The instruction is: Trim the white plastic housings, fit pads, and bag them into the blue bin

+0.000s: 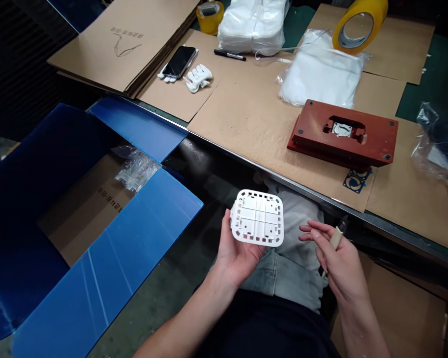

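Observation:
My left hand (239, 253) holds a square white plastic part (259, 218) with rounded corners, a ring of small slots along its rim and ribs across its middle. The fingers behind the part are hidden. To the right, my right hand (334, 253) grips a knife with a beige handle (336, 238) and a dark tip, with the index finger and thumb reaching toward the white part but apart from it. Both hands are above my lap, in front of the table edge. A red-brown block fixture (313, 134) sits on the table with a small metallic piece (341, 130) in its recess.
At left stands an open blue box (108, 263) holding clear bags (136, 169). Stacked cardboard (93, 44), a phone (179, 61), white gloves (197, 78), a marker (229, 54), plastic bags (317, 74) and yellow tape (377, 15) lie on the table. A blue cutout (354, 181) is beside the fixture.

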Tool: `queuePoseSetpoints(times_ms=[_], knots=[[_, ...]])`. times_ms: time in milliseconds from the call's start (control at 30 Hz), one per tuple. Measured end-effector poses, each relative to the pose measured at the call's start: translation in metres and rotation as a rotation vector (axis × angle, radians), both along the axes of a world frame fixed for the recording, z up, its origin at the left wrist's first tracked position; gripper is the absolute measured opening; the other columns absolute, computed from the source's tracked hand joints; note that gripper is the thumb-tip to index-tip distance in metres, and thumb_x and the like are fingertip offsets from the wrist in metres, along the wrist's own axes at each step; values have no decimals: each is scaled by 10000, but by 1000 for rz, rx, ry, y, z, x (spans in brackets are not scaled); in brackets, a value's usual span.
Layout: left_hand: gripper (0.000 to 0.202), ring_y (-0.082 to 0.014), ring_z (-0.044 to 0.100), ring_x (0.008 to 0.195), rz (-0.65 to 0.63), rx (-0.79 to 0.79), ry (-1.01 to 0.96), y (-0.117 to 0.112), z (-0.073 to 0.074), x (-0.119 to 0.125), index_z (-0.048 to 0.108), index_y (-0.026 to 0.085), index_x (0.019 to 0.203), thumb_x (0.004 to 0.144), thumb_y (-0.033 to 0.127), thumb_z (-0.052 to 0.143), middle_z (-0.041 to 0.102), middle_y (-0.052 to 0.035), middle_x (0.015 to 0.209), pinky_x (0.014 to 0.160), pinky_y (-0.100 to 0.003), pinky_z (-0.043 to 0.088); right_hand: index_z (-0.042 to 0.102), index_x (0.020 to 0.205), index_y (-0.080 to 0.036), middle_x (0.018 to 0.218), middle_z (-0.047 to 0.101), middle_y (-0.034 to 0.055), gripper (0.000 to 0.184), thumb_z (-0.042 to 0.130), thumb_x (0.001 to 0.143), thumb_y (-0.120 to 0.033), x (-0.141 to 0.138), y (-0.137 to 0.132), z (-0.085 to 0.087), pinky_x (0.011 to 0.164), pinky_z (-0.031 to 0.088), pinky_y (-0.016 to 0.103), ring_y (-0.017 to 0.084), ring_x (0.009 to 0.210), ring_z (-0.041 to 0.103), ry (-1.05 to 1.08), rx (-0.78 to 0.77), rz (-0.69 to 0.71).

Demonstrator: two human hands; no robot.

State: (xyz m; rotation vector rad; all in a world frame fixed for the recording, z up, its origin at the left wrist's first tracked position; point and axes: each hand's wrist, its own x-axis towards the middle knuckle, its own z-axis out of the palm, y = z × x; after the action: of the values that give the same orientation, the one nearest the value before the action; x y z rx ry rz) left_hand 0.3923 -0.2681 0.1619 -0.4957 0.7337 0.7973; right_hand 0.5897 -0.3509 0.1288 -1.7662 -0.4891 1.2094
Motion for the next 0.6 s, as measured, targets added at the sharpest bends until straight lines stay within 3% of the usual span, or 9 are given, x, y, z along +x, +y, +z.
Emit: queuePoseSetpoints(times_ms=[167,300,367,467,600], knots=[[511,-319,720,960,-83,-33,-43,2,-7,-9,699,156,1084,882,609,580,764,-116,1023,916,-481,533,591,1321,-208,1004,734,76,584,678,848,-541,14,-11,-14,678,548,314,232,859,686,-172,-173,147],[668,-391,686,1073,-117,90,5,4,-6,-14,650,138,1232,867,684,530,740,-166,1109,995,-589,476,595,1322,-263,1212,694,59,543,641,871,-564,26,-21,-12,937,530,361,256,1138,636,-265,-203,255],[720,-404,675,1104,-136,218,38,3,-1,-15,606,153,1314,873,711,490,726,-176,1154,999,-619,468,590,1339,-274,1239,682,52,525,609,901,-562,30,-26,-1,948,527,348,240,1140,634,-245,-185,314],[767,-408,671,1113,-146,418,188,0,8,-13,584,157,1349,876,744,442,722,-193,1159,967,-618,499,560,1400,-265,1068,720,46,554,610,917,-532,34,-31,25,790,574,304,203,916,683,-243,-154,394],[772,-380,703,1041,-81,687,493,-6,16,-12,609,201,1327,816,773,520,749,-157,1091,900,-548,567,500,1469,-315,945,701,28,518,571,968,-428,34,-30,62,696,562,273,164,756,656,-449,10,589]])
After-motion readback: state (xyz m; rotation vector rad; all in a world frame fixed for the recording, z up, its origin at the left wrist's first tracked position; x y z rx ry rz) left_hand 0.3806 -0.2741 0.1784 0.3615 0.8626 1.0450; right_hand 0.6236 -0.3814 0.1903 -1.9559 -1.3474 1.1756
